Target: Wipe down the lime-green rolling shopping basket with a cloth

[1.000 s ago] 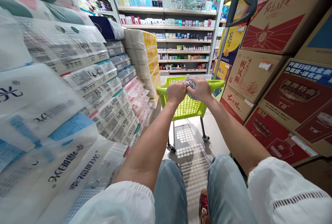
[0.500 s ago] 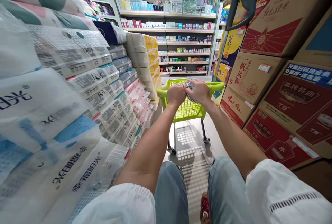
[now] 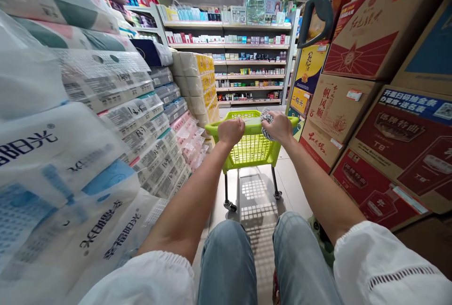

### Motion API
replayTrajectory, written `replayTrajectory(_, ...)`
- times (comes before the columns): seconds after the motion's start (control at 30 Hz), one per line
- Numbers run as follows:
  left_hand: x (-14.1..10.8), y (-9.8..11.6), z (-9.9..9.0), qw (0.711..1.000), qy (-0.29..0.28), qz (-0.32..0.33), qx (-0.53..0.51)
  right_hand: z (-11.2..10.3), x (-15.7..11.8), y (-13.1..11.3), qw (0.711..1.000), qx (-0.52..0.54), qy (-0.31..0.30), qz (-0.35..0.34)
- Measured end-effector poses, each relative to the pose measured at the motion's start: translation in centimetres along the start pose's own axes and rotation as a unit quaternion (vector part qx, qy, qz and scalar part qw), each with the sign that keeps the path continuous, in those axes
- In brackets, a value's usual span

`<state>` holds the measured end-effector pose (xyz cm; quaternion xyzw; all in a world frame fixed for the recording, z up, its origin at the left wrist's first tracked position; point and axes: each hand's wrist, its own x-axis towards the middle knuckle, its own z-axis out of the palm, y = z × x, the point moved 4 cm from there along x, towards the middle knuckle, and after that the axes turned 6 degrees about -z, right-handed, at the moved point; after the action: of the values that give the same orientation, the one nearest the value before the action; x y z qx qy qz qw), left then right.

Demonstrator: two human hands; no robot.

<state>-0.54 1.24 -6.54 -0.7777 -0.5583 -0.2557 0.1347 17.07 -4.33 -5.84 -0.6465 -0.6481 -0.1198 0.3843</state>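
Both hands clench the rear rim of a lime-green shopping cart (image 3: 251,147): the left hand (image 3: 231,131) wraps the bar in a closed fist, and the right hand (image 3: 280,126) grips it too while pinning a small black-and-white patterned cloth (image 3: 266,119) against the rim, probably so it stays with the hand instead of dropping into the basket. The cart stands on its wheels on the tiled floor (image 3: 259,192), straight ahead of the person's knees in the middle of a narrow aisle. Arms are stretched nearly straight, which keeps the cart well clear of the legs. To the left, plastic-wrapped packs of tissue paper (image 3: 116,107) are stacked high and lean close to the path; to the right, cardboard boxes (image 3: 370,84) are piled just as tall. At the far end, shelves (image 3: 247,51) carry rows of small bottles and cartons.
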Motion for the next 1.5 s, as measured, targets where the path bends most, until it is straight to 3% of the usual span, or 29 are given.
replayTrajectory(0.17, 0.5, 3.2, -1.7, 0.993, 0.079, 0.081, -0.035, 0.1, -0.5, -1.8, 1.0, 0.004, 0.012, -0.012)
replayTrajectory(0.3, 1.2, 4.9, -0.6, 0.998, 0.008, 0.047, -0.037, 0.3, -0.9, -2.5, 0.999, 0.017, 0.015, -0.042)
replayTrajectory(0.37, 1.1, 4.9, -0.1, 0.998, -0.01, 0.055, -0.019, 0.2, -0.8, -1.9, 0.998, 0.013, -0.002, -0.058)
replayTrajectory(0.47, 0.8, 4.7, 0.1, 0.996, -0.008, 0.09, -0.022, -0.6, -0.4, 1.1, 0.999, -0.013, -0.017, -0.032)
replayTrajectory(0.6, 0.7, 4.6, 0.2, 0.996, -0.004, 0.084, -0.03, -2.0, 0.2, 4.9, 0.999, -0.035, 0.019, 0.014)
replayTrajectory(0.67, 0.8, 4.9, 0.3, 0.996, -0.002, 0.079, -0.027, -1.8, 0.1, 4.6, 0.999, -0.035, 0.027, 0.026)
replayTrajectory(0.73, 0.9, 5.2, 0.4, 0.997, 0.002, 0.076, -0.023, -0.9, -0.2, 2.8, 0.999, -0.025, 0.025, 0.016)
replayTrajectory(0.87, 0.7, 5.0, 0.2, 0.997, 0.005, 0.076, -0.013, 0.7, -0.9, -1.0, 0.997, 0.003, 0.03, -0.07)
replayTrajectory(0.93, 0.5, 4.6, -0.1, 0.997, 0.002, 0.074, -0.018, 0.5, -1.0, -0.3, 0.997, -0.004, 0.019, -0.073)
replayTrajectory(1.1, 0.2, 4.0, -0.4, 0.998, -0.002, 0.059, -0.033, -1.6, -0.9, 4.0, 0.998, -0.041, 0.038, 0.004)
replayTrajectory(1.2, 0.2, 4.3, -0.3, 0.998, 0.008, 0.052, -0.029, -1.3, -1.1, 2.6, 0.999, -0.036, 0.034, 0.011)
replayTrajectory(1.3, 0.2, 4.4, -0.3, 0.998, 0.008, 0.057, -0.021, 0.0, -1.3, -1.0, 0.999, -0.016, 0.021, -0.047)
replayTrajectory(1.37, 0.2, 4.2, -0.4, 0.998, 0.005, 0.06, -0.015, 0.4, -1.4, -2.2, 0.997, -0.013, 0.017, -0.071)
replayTrajectory(1.5, 0.0, 3.5, -0.9, 0.998, 0.0, 0.052, -0.018, -0.6, -0.8, 1.0, 0.999, -0.042, -0.001, -0.026)
